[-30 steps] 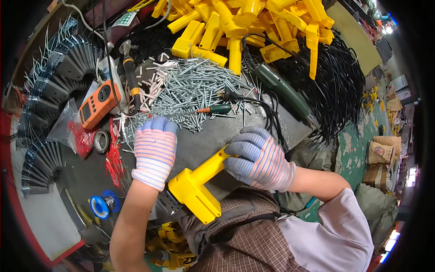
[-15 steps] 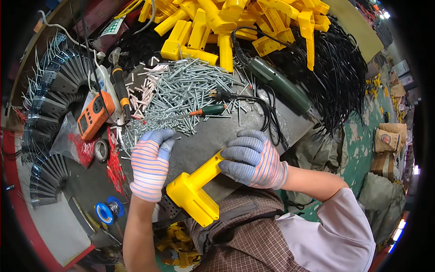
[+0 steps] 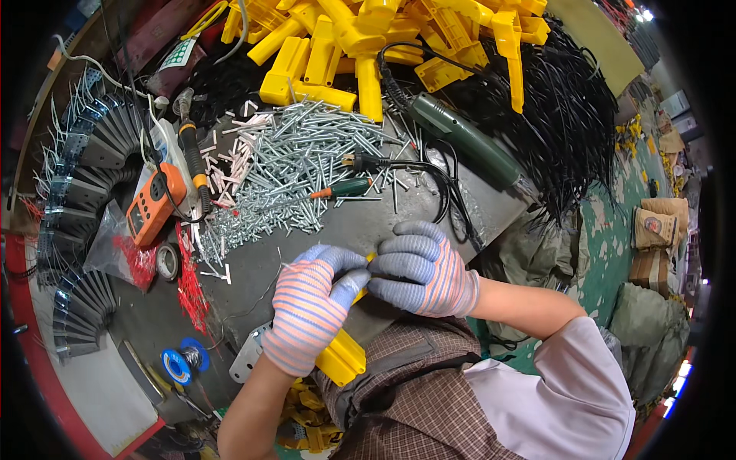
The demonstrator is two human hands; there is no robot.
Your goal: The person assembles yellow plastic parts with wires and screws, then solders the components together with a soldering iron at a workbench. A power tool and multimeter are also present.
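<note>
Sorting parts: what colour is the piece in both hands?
Yellow piece, head view.

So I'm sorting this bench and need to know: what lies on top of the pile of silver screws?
On the pile of silver screws lie a green-handled screwdriver and a black cable with its plug. Whatever sits beneath the screws is covered and cannot be seen.

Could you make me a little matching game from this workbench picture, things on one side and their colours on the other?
Things:
1. power screwdriver
2. handheld meter
3. loose screws
4. part held by the left hand and right hand

Colours:
A. orange
B. yellow
C. dark green
D. silver

Pairs: 1-C, 2-A, 3-D, 4-B
</note>
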